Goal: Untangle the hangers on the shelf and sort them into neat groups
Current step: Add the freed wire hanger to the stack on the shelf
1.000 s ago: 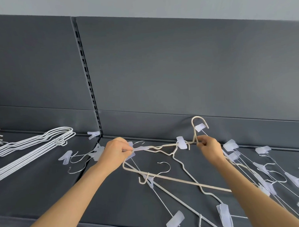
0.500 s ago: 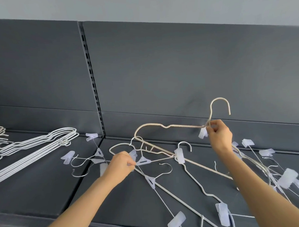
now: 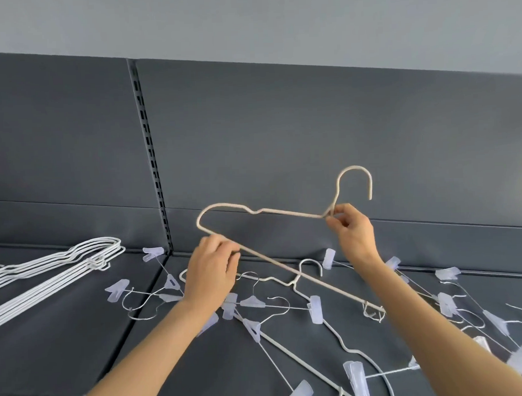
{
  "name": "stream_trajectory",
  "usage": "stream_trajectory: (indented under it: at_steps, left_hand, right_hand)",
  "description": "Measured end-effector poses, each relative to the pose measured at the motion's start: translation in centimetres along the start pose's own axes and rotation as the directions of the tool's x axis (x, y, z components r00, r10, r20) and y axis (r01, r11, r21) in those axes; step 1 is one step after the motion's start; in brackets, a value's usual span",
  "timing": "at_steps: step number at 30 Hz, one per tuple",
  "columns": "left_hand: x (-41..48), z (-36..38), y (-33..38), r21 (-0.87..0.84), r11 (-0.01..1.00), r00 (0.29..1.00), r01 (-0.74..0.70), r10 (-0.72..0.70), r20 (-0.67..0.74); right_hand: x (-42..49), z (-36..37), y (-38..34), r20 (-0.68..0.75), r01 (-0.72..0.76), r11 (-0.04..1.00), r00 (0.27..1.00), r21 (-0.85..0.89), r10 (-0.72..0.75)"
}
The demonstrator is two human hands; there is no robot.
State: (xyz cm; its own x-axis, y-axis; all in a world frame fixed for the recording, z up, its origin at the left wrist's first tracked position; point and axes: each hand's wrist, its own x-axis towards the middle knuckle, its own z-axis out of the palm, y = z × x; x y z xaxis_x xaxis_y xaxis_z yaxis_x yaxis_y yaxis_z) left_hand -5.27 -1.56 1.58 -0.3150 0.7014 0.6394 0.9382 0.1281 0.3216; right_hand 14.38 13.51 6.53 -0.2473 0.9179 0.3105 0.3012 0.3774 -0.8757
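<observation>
One cream hanger (image 3: 290, 213) (aloft), right grip (image 3: 355, 235) pinching neck, left grip (image 3: 212, 271) curled round bar.

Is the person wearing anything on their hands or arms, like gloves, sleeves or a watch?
No. The left hand and right hand are bare, with no gloves and no rings that I can make out. The left forearm and right forearm are bare down to the picture's bottom edge, with no sleeves, watch or bracelet in view. The left hand is slightly blurred, so fine details there are uncertain.
</observation>
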Motion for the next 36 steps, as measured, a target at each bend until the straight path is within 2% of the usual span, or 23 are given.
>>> stream_trajectory:
  at_steps: [4,7,11,15,18,24,29,32,36]
  left_hand:
    - [2.6,-1.1,0.1,0.193,0.978,0.997,-0.076,0.078,-0.003]
    - [3.8,-1.9,-0.2,0.239,0.962,0.989,-0.133,0.113,0.094]
    - [3.8,-2.1,-0.6,0.070,0.998,0.968,0.001,-0.018,0.249]
    - [2.6,-1.2,-2.6,0.024,0.987,0.941,0.159,-0.159,0.297]
    - [1.7,-0.6,-3.5,0.017,0.963,0.902,0.269,-0.258,0.346]
    - [1.4,1.1,-3.0,0.046,0.945,0.858,0.323,-0.313,0.407]
    - [1.3,2.1,-3.0,0.047,0.941,0.859,0.335,-0.326,0.395]
    - [1.1,2.5,-2.9,0.022,0.938,0.867,0.346,-0.329,0.375]
    - [1.0,3.1,-3.1,-0.025,0.913,0.862,0.406,-0.374,0.341]
  right_hand:
    - [-0.5,1.2,-0.5,0.078,0.053,0.998,0.995,0.022,-0.054]
    - [-0.8,1.8,-0.9,0.139,0.071,0.997,0.987,0.043,-0.076]
    - [-1.4,1.8,-0.1,0.246,0.030,0.999,0.969,-0.037,-0.020]
    - [-1.8,-0.6,3.6,0.370,-0.032,0.946,0.916,-0.322,0.157]
    - [-2.2,-3.5,8.0,0.300,-0.097,0.880,0.918,-0.465,0.259]
    - [-3.6,-6.5,11.0,0.250,-0.192,0.841,0.901,-0.506,0.356]
    - [-4.0,-7.6,12.9,0.154,-0.354,0.839,0.881,-0.413,0.448]
    - [-4.3,-8.0,13.1,0.100,-0.388,0.836,0.884,-0.387,0.457]
    - [-6.1,-8.0,13.5,0.010,-0.414,0.703,0.858,-0.579,0.513]
